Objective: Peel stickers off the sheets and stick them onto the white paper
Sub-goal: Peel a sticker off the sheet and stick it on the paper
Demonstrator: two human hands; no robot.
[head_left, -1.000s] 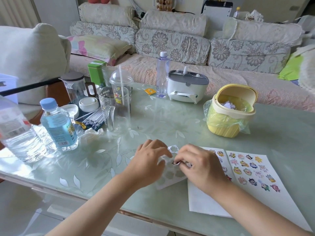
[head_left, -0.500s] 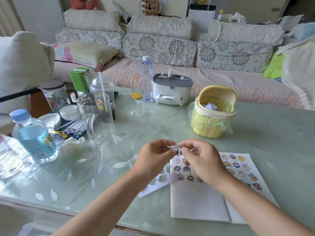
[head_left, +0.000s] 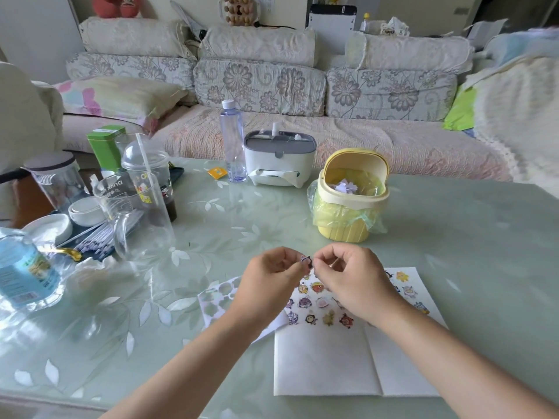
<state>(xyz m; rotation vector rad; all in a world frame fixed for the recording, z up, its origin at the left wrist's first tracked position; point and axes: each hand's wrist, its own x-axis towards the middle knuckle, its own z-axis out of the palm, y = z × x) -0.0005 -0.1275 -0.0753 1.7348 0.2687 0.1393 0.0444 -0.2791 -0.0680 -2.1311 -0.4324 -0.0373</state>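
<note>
Sticker [head_left: 305, 260]: pinched between left hand [head_left: 269, 276] and right hand [head_left: 348, 276], both curled, above white paper [head_left: 326, 364]. Paper: far part stickered, near part bare. Sheet [head_left: 217, 300], left: apparently mostly emptied.

Bright daylight, glare on the glass table [head_left: 211, 225], wide-angle bending at edges, slightly soft focus
</note>
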